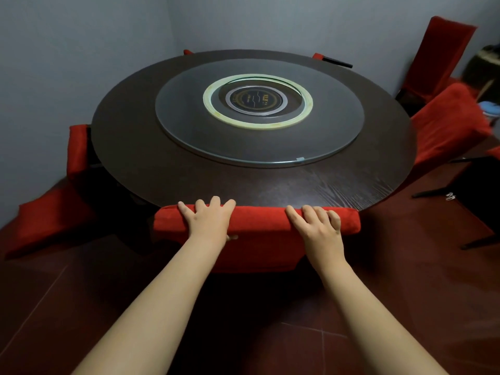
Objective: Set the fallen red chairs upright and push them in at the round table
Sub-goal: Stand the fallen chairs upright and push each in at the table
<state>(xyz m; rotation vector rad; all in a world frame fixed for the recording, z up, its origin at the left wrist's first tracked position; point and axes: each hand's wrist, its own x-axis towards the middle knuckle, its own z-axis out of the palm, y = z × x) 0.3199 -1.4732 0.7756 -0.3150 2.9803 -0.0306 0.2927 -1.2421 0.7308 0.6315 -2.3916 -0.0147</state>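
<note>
1. Round table (243, 182): dark wood, centre of view, with a glass turntable (324, 131) on top.
2. Near red chair (257, 226): upright, backrest top against the table's near edge.
3. Left red chair (54, 217): low beside the table's left edge, pose unclear.
4. Right red chair (446, 125): tilted at the right edge.
5. Left hand (208, 220): grips the near chair's backrest top, fingers curled over, thumb behind.
6. Right hand (316, 226): same grip further right, thumb hidden.
</note>
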